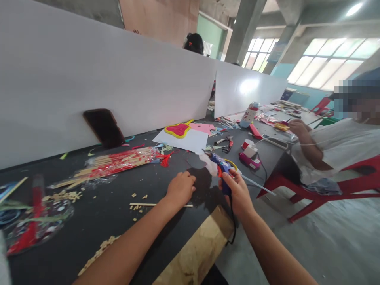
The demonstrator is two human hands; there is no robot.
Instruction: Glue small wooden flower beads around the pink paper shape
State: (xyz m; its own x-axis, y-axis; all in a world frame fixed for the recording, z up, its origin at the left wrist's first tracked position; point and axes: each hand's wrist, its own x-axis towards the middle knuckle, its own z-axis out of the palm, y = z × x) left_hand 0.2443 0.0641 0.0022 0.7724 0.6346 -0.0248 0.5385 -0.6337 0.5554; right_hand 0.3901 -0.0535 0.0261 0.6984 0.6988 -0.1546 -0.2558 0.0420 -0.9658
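One-handed, with right-hand fingers closed round a blue glue gun, at two o'clock from curled left-hand fingers. Cannot tell whether holding anything there. Beyond, at the glue gun's ten o'clock, see white paper.

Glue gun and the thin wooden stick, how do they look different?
The glue gun is blue and chunky; the wooden stick is pale and thin. The glue gun has a handle; the wooden stick is plain and straight. The glue gun is held; the wooden stick lies on the table.
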